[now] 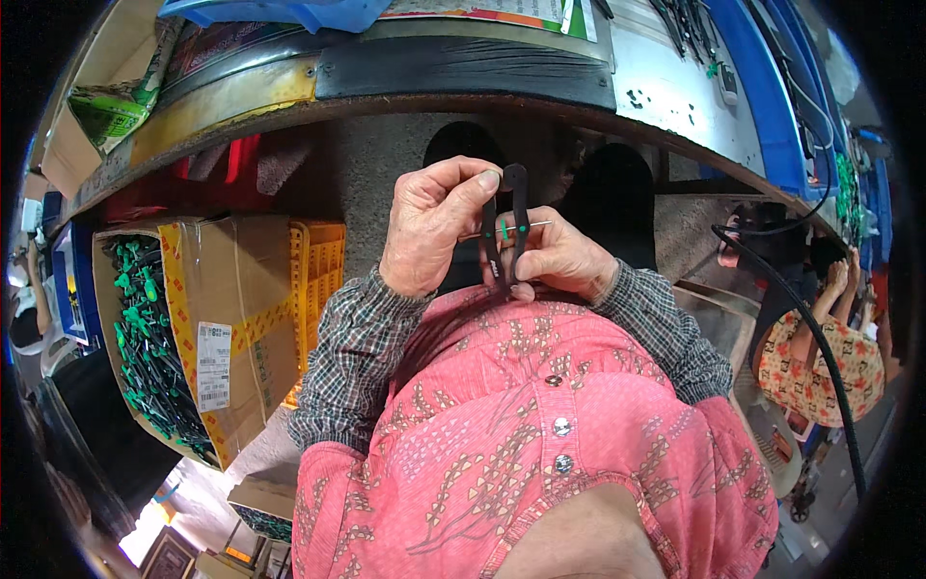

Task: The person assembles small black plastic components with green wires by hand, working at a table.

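Head view: both forearms, in checked sleeves (352,338), come up from below and bend inward over the lap. Left hand (431,227) — raised, thumb and forefinger pinched together on the upper part of a black two-armed piece (521,198). Right hand (569,259) sits lower, palm inward, fingers curled and clamped about the piece's lower end. Piece stands roughly upright between the hands, in front of the bench edge; green spots on its arms, a thin metal rod (540,224) crossing it.

Containers: large cardboard box (241,357) at left, open, heaped with black-and-green parts (145,328). Orange crate (318,280) just beside it; contents cannot be told. Smaller cardboard box (265,496), lower left, holds similar dark parts (260,524). Open carton (72,159), upper left — green packet (111,114) at its mouth. Blue tray (280,12) on the bench (463,72), contents out of view.
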The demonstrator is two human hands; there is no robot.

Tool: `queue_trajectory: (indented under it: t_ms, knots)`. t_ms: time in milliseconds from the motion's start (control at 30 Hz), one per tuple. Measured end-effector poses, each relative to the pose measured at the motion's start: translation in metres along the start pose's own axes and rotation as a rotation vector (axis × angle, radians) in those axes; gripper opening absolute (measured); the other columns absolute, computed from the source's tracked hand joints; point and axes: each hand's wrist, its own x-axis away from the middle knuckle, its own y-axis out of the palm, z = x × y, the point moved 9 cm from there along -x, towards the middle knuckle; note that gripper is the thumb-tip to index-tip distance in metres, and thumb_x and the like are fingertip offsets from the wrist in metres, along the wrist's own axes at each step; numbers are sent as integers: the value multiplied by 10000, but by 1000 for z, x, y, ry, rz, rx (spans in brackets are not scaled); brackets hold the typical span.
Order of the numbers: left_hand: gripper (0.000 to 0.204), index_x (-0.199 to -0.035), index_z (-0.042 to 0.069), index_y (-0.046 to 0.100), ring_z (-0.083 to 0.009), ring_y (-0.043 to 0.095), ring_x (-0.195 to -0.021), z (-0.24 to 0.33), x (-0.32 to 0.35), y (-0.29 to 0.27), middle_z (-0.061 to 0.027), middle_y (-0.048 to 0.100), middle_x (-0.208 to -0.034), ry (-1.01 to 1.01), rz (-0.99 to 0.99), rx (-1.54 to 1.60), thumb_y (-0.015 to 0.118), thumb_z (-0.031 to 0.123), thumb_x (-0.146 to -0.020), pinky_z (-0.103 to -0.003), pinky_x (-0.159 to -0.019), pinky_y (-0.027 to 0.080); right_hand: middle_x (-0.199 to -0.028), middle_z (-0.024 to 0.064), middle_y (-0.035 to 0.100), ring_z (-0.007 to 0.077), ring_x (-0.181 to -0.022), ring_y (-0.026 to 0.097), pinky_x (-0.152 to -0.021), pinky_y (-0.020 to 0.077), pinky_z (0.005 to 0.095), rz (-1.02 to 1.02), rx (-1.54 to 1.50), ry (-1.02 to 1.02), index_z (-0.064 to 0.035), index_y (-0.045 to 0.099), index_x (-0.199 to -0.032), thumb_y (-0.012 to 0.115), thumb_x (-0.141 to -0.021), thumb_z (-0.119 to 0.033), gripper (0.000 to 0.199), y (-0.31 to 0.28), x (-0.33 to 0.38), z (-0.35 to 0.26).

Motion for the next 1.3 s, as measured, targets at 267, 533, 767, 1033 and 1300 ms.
queue_trajectory:
  t_ms: [267, 533, 767, 1033, 1300]
  knots:
    - [172, -999, 23, 674, -4, 456, -552, 1, 1, -8, 41, 623, -732, 23, 44, -122, 626, 168, -921, -165, -488, 346, -843, 92, 628, 100, -583, 583, -525, 493, 219, 199, 215, -59, 35, 629, -990, 658, -856, -49, 162, -4, 3, -11]
    - [234, -1113, 23, 603, -41, 566, -728, -13, 12, -9, -1, 639, -905, 17, 2, 25, 633, 125, -904, -177, -603, 453, -815, 59, 619, 66, -551, 561, -481, 461, 190, 302, 322, -130, 47, 608, -984, 622, -882, -24, 125, -3, 12, -17]
    - [243, -1114, -7, 576, -75, 594, -744, -29, 32, -14, -42, 644, -904, -29, 30, 10, 628, 88, -897, -203, -579, 491, -774, 37, 606, 41, -524, 522, -460, 427, 173, 365, 375, -98, 38, 591, -1023, 620, -885, -32, 157, -3, 15, -18]
    - [241, -1133, -20, 560, -52, 577, -692, -17, 32, -14, -38, 636, -871, 32, 37, -95, 588, 92, -922, -184, -522, 479, -724, 13, 588, 25, -503, 489, -442, 384, 168, 358, 374, -97, 30, 625, -963, 588, -915, -80, 126, 0, 16, -20]
    - [221, -1129, -30, 537, -72, 587, -725, -12, 32, -7, -52, 611, -877, 41, -20, -163, 548, 76, -936, -205, -533, 519, -695, 0, 582, 16, -485, 460, -429, 360, 168, 385, 439, -98, 16, 631, -921, 582, -923, -106, 132, 2, 17, -19]
